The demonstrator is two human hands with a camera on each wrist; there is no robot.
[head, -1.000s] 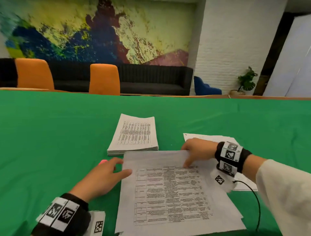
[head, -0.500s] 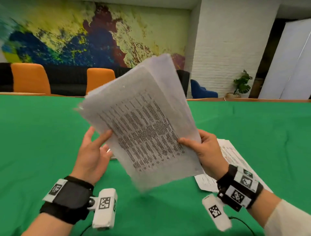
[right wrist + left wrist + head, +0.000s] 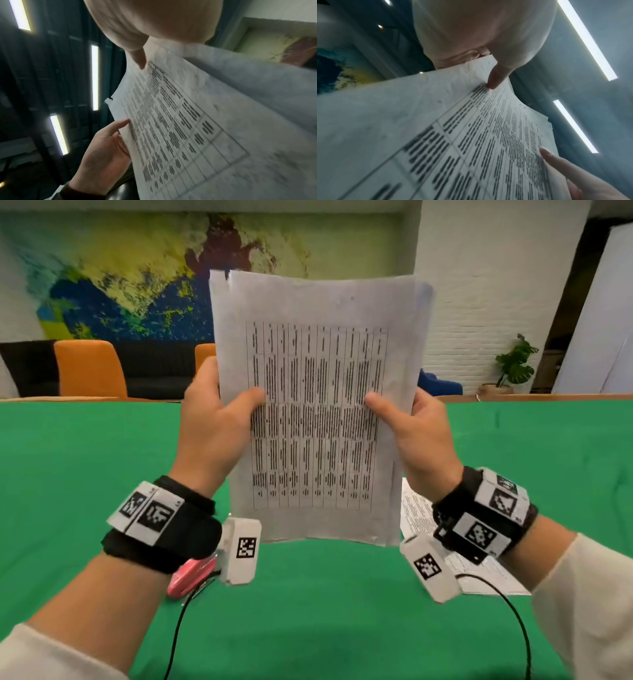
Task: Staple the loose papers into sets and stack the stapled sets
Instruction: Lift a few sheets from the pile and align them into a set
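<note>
— Where are the papers now?

— Off the desk [image 3: 102,474]. The left hand [image 3: 212,436] and right hand [image 3: 418,440] each pinch a side edge of the loose sheets [image 3: 318,412], thumbs in front, holding them upright above the near middle.

— So the grip is closed on both sides?

— Yes, each pinching paper. The top corners don't line up, so I'd say the sheets need squaring first.

— Stapled yet?

— I see no staple in them. The pink stapler [image 3: 190,577] lies near the near-left edge, under the left wrist, untouched. More printed pages [image 3: 421,515] lie toward the near-right.

— Room to work?

— Plenty; green cloth stretches bare to the far edge, and nothing crowds either hand.
</note>
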